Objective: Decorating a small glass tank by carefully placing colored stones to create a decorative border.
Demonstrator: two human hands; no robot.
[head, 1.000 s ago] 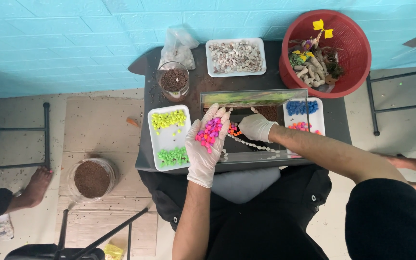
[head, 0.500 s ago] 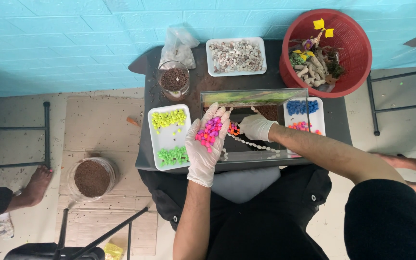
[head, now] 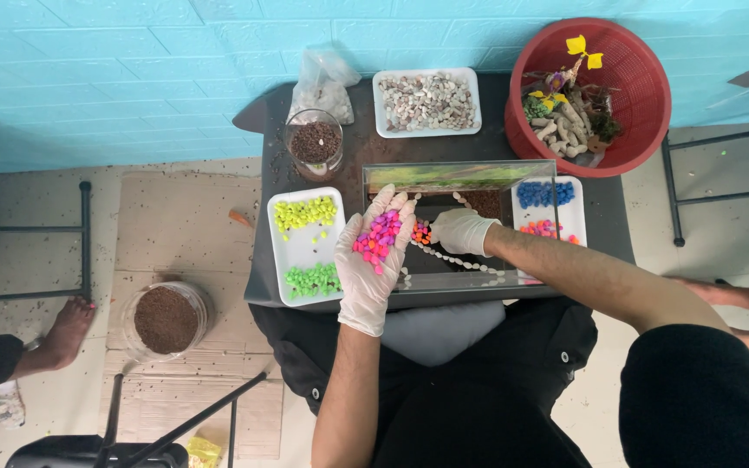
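At the lower left of the frame a bare foot [head: 67, 334] of another person rests on the floor, near a round jar of brown soil [head: 166, 321]. On the dark table [head: 353, 156], a white tray [head: 307, 247] holds yellow and green pebbles. Just right of it, the left hand [head: 373, 260], in a white glove, lies palm up with fingers loosely cupped under a heap of pink pebbles [head: 377, 238], at the left wall of the glass tank [head: 459, 227] in the middle of the frame. The right hand [head: 462, 230], also gloved, is inside the tank, fingers pinched at some orange and pink pebbles [head: 422, 232] on the bottom. At the upper right stands a red basket [head: 643, 87].
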